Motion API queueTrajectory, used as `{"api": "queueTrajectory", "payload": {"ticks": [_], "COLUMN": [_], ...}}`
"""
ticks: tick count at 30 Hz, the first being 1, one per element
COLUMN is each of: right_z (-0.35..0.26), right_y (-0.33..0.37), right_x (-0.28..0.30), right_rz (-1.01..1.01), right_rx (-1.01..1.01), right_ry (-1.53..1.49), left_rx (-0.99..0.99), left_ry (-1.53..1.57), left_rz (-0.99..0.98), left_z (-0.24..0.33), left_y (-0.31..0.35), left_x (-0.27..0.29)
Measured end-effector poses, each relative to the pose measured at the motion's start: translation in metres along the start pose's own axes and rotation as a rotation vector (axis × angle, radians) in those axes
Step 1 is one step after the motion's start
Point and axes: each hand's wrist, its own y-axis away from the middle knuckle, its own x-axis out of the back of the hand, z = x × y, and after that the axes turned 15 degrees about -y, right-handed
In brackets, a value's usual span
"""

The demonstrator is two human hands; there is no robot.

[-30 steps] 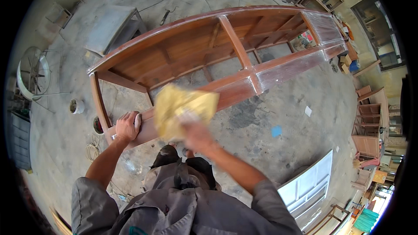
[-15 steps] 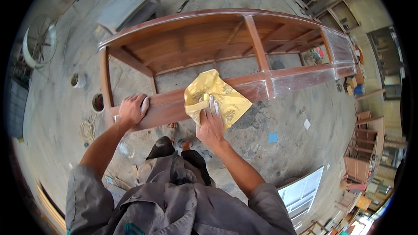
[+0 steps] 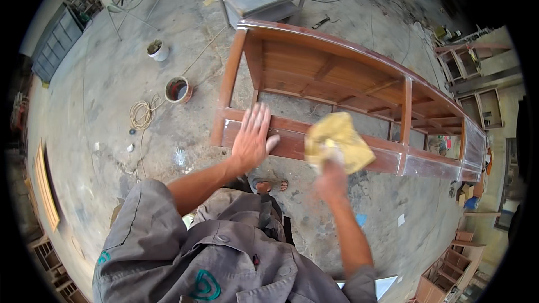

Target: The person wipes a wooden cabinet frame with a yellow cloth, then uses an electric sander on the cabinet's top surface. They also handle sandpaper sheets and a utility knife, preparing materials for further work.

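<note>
Left hand: The left hand (image 3: 250, 141) lies palm-down on the front rail (image 3: 289, 141) near its left end, fingers slightly apart, gripping nothing visible.
Right hand: The right hand (image 3: 331, 182) holds the yellow sheet (image 3: 343, 140) over the front rail, between the left hand and an upright post (image 3: 406, 112).
Sheet contact: Motion blur hides how the fingers fold round it, and I cannot tell whether it presses on the wood.
Stroke: Long, even passes along the rail's length would probably serve best, with light, flat pressure.
Bracing: Keeping the left palm firm and clear of the sheet's path should steady the piece.
Joint: A gentler touch seems wise where the post meets the rail, amid whitish streaks.
Frame: The long wooden frame (image 3: 309, 67) is reddish-brown, with slender members around an open front and panelled inner faces.
Yellow sheet: Thin, creased and roughly four-sided, it appears pliable.
Floor: The concrete floor (image 3: 112, 90) is grey and stained; a bucket (image 3: 178, 90) stands near coiled rope (image 3: 143, 113).
</note>
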Motion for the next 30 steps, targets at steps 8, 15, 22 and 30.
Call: {"api": "queueTrajectory", "payload": {"ticks": [8,15,22,30], "right_z": [-0.111,-0.155,-0.029,-0.173], "right_y": [-0.031,-0.062,-0.006,-0.057], "right_x": [-0.073,-0.114,-0.038,-0.130], "right_rz": [0.086,-0.119,0.131,-0.085], "right_rx": [0.011,0.328,-0.689,0.155], "right_ry": [-0.168,-0.218,-0.223,-0.284], "left_rx": [-0.114,0.302,0.597,0.287], "left_ry": [0.213,0.341,0.352,0.372], "left_rz": [-0.187,-0.279,-0.275,0.092], "left_z": [-0.066,-0.158,-0.212,-0.194], "left_y": [0.134,0.216,0.252,0.062], "left_x": [0.032,-0.024,-0.045,-0.002]}}
